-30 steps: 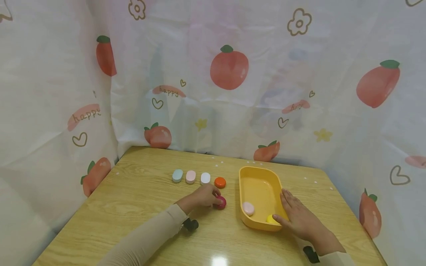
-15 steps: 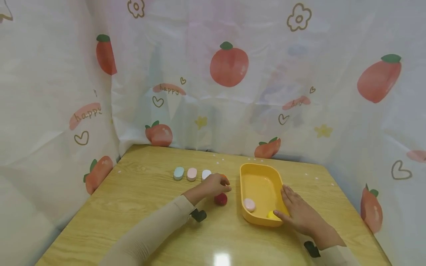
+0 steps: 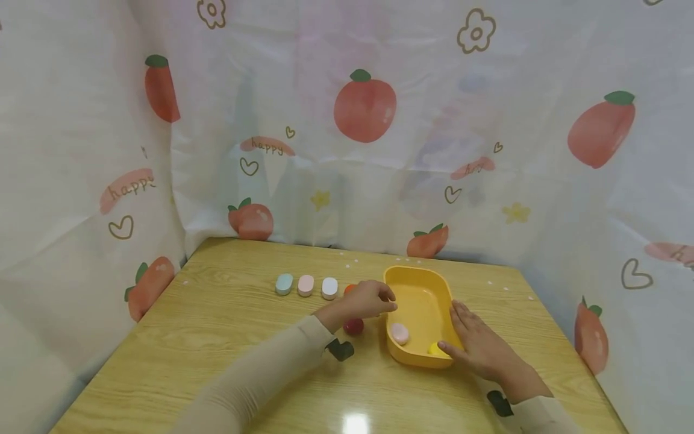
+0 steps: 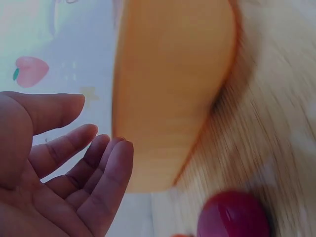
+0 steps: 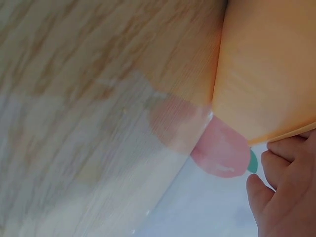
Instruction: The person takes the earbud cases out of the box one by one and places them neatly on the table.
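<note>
The left hand (image 3: 368, 299) has been shifted from the glossy crimson round piece (image 3: 353, 327), touched a second ago, to the left side of the yellow rounded-rectangular tub (image 3: 414, 360). The white oval block (image 3: 329, 288), partly covered before, has been uncovered; the shiny orange round piece (image 3: 349, 288) is now partly hidden.

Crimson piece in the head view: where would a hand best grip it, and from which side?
The crimson piece looks best pinched across its rounded edge, from above and the near side. It sits low on the table, with the tray to its right and the orange piece beyond. The left hand is also beyond it, so would likely need to draw back first.
</note>
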{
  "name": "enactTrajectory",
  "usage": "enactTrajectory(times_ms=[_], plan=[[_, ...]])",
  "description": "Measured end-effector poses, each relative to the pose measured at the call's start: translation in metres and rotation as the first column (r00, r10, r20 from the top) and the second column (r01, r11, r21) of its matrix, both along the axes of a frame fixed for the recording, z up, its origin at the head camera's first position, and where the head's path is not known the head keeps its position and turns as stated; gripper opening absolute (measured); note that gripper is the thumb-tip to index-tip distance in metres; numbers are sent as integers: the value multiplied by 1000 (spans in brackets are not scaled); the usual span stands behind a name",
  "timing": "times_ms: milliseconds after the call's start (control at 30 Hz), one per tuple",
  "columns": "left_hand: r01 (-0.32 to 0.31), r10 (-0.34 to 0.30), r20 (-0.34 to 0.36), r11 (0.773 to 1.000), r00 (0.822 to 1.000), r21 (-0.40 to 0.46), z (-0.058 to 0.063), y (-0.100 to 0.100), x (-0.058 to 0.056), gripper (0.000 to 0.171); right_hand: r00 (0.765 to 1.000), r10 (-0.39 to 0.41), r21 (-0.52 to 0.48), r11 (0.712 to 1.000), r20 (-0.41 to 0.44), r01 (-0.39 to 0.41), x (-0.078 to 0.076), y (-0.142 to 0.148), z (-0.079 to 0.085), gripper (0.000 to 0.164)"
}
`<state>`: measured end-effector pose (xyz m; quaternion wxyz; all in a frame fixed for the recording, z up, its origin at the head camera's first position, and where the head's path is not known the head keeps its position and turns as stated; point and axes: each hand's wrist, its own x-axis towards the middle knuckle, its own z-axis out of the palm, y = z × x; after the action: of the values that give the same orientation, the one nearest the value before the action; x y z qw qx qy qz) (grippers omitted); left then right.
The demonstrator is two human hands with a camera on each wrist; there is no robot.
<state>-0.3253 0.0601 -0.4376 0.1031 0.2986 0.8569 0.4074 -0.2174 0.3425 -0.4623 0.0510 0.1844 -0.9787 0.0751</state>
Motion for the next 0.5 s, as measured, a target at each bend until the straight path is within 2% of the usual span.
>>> enactTrajectory(times_ms=[233,500], plan=[[23,-23,-22,1000,999,-15,5,16,4,19,1000,-12,1,1000,14,12,3,0,3,89],[58,-57,14,998,998,-5,6,34,9,19,1000,6,6,1000,-9,-6,3,-1,3,88]])
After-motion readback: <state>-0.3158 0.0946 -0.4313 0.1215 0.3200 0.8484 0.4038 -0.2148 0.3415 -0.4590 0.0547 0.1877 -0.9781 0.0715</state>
